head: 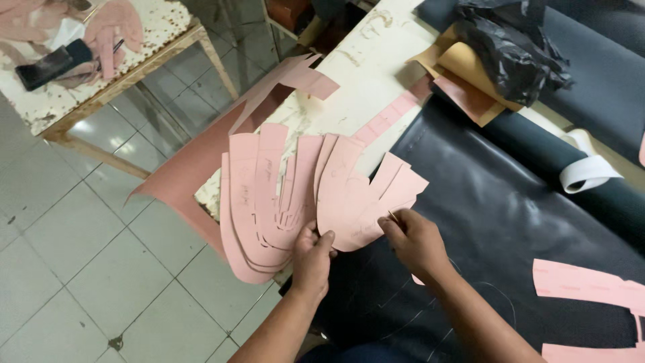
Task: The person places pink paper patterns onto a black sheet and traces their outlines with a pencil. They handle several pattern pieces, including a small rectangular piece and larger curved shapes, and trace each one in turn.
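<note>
My left hand [313,261] grips the lower ends of a fanned stack of pink card pattern pieces [269,195]. My right hand [415,240] pinches the rightmost pink pattern piece [366,195] at its lower edge and also holds a thin pin-like tool [392,215] between its fingers. Both hands are over the near edge of a sheet of dark navy leather [497,215] spread on the worktable [369,74]. Faint chalk outlines [403,302] show on the leather near my right forearm.
A large pink cut-out sheet [195,161] hangs off the table's left edge. More pink pieces [591,289] lie at the lower right. Tan card sheets [463,74], a black plastic bag [510,47] and a white strip [588,171] sit further back. A second table [154,40] stands on the tiled floor [80,269].
</note>
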`<state>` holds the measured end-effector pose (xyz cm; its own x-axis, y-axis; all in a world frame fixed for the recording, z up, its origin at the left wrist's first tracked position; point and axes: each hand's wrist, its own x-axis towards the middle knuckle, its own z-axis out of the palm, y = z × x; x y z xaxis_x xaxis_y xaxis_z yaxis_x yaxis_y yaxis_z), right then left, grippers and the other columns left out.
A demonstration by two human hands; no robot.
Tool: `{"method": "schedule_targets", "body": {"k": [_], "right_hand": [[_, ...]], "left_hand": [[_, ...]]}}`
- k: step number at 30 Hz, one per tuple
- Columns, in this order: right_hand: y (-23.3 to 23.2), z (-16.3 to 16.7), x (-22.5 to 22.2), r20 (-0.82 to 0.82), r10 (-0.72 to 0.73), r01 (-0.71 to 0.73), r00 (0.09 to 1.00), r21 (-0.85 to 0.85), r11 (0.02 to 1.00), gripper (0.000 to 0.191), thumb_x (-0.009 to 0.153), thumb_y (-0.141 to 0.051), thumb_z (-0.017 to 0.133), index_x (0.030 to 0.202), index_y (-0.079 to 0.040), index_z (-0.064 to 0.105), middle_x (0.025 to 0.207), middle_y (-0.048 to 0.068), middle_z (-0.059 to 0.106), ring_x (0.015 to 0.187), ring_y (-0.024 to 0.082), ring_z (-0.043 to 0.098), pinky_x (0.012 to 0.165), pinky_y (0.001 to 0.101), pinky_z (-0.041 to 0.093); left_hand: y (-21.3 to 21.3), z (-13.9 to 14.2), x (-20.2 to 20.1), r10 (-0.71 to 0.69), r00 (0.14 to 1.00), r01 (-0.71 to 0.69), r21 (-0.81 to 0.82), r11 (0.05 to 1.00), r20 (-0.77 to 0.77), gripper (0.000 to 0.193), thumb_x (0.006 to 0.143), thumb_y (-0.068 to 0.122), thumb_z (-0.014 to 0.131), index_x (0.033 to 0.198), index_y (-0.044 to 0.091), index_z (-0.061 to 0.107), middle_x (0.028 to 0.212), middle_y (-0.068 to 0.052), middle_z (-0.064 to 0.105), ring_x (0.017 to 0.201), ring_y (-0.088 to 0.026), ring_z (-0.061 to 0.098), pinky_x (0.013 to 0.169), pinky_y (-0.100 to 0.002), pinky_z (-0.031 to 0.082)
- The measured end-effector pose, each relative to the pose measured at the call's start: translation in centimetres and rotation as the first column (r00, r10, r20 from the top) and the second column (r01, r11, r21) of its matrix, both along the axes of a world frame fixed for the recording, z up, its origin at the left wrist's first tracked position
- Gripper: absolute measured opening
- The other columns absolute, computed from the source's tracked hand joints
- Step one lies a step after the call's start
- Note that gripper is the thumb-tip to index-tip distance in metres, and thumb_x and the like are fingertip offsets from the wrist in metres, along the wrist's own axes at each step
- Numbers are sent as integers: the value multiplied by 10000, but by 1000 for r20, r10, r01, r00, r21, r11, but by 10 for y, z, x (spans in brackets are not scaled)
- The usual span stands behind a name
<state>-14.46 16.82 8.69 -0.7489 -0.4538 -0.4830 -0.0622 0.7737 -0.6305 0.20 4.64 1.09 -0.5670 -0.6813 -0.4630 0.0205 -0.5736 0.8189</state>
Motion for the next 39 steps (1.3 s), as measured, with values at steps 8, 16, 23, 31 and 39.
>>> {"method": "schedule_targets", "body": {"k": [8,16,23,31,39], "right_hand": [[37,-42,0,367,-133,287,921,-405,868,295,903,-189,665,1128,1,653,849,70,703,612,124,603,507,259,450],[28,-23,-48,190,-279,328,941,-320,889,358,947,-203,668,1228,6,592,899,108,678,640,99,558,504,247,400],[23,-46,-25,212,-369,423,905,-351,835,269,1010,-169,586,1220,-1,585,995,149,669,742,158,603,599,283,510],[-28,-66,32,465,-33,151,885,-218,964,198,933,-142,590,1099,-81,680,983,59,760,632,123,624,491,239,411],[-57,-63,54,475,-189,329,859,-230,916,248,945,-264,666,989,-21,680,821,55,717,550,91,539,445,230,361]], "left_hand": [[34,6,-6,-167,978,171,20,985,-124,278,938,60,613,1214,28,605,1029,-50,707,843,-105,633,738,-251,523],[-3,-3,34,56,968,140,-709,691,246,361,940,53,647,1294,2,606,1252,-151,663,1136,-246,646,984,-368,533],[-69,-17,89,417,617,481,-739,472,668,669,799,184,798,1380,56,494,1446,-219,455,1371,-419,371,1054,-573,317],[-81,-6,93,258,711,246,-575,780,655,965,774,248,831,1499,-32,260,1463,-286,394,1332,-409,437,1061,-468,433],[-75,29,97,38,978,-27,-54,998,203,537,831,37,675,1335,-55,513,1210,-165,699,1098,-229,687,975,-363,542]]}}
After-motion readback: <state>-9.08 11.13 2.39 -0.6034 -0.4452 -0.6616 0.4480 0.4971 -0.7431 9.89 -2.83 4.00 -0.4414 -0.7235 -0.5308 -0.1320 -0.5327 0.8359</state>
